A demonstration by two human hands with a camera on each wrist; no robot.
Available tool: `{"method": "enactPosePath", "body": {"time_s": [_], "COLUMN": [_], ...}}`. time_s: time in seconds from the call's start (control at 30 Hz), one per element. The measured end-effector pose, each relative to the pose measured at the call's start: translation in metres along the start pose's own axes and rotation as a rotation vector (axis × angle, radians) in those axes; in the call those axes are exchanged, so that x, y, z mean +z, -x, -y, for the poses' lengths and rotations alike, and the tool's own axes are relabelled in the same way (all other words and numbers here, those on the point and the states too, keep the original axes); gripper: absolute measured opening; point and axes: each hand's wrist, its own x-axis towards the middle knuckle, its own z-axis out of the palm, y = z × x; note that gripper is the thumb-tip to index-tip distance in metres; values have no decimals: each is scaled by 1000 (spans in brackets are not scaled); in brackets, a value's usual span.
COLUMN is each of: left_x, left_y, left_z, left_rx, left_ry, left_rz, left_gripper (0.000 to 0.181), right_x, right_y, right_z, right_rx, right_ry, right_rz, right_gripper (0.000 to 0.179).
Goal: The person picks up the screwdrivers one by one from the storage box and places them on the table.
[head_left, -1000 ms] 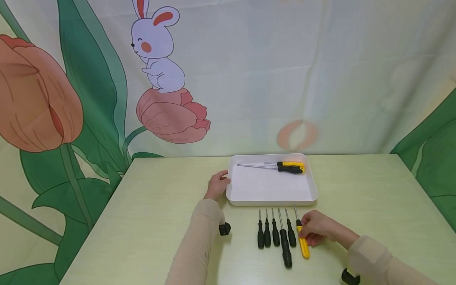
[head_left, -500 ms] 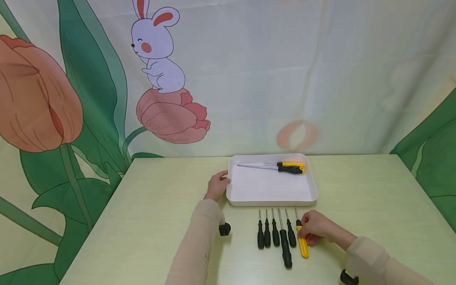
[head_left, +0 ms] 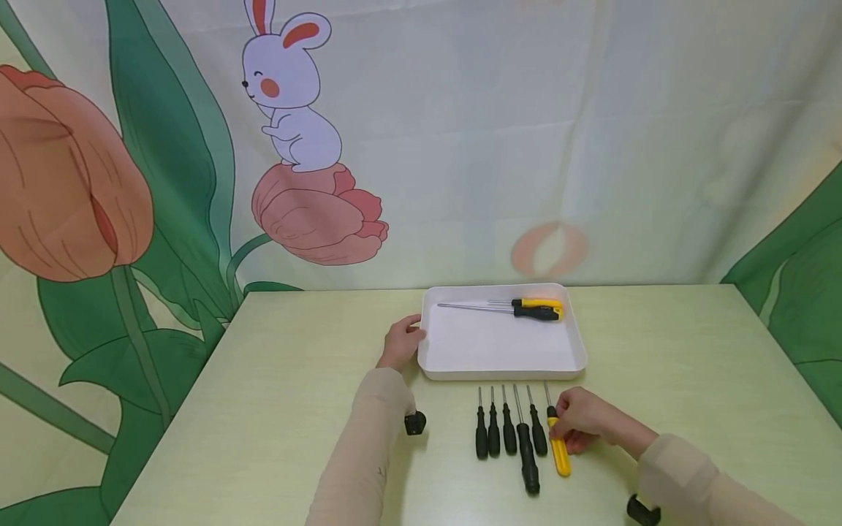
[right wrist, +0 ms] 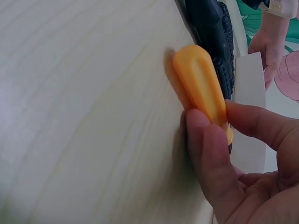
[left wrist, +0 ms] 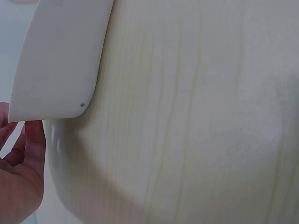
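My right hand (head_left: 584,420) pinches the handle of a yellow screwdriver (head_left: 562,462), last on the right in a row in front of the tray. In the right wrist view, thumb and fingers sit on both sides of the yellow handle (right wrist: 198,79), its butt end sticking out. My left hand (head_left: 400,343) holds the left side of a white tray (head_left: 493,351); the left wrist view has its fingers (left wrist: 35,144) at the tray's rim. A screwdriver with a yellow handle (head_left: 541,302) and a longer black-handled screwdriver (head_left: 536,313) lie inside the tray, tips pointing left.
Several black-handled screwdrivers stand side by side left of the yellow one, shafts toward the tray; the largest black screwdriver (head_left: 528,460) reaches closest to me. The pale wooden table (head_left: 283,409) ends at a printed curtain (head_left: 447,146) behind the tray.
My right hand and sleeve have shifted very slightly left, and the yellow screwdriver's handle has shifted a little with them. The left hand and tray have stayed put.
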Motion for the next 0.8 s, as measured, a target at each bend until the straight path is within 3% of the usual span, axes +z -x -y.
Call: {"method": "enactPosePath", "body": {"time_s": [0.2, 0.8], "left_x": [0, 0], "left_y": [1, 0], "left_z": [-1, 0], "left_rx": [5, -1], "left_ry": [-11, -15], "left_rz": [1, 10], "left_gripper": [36, 37], "right_x": [-5, -8], "right_y": [-3, 3], "right_z": [-1, -5], "right_rx": [36, 6], "right_ry": [34, 12], "right_rz": [14, 22], "right_gripper": [26, 23]}}
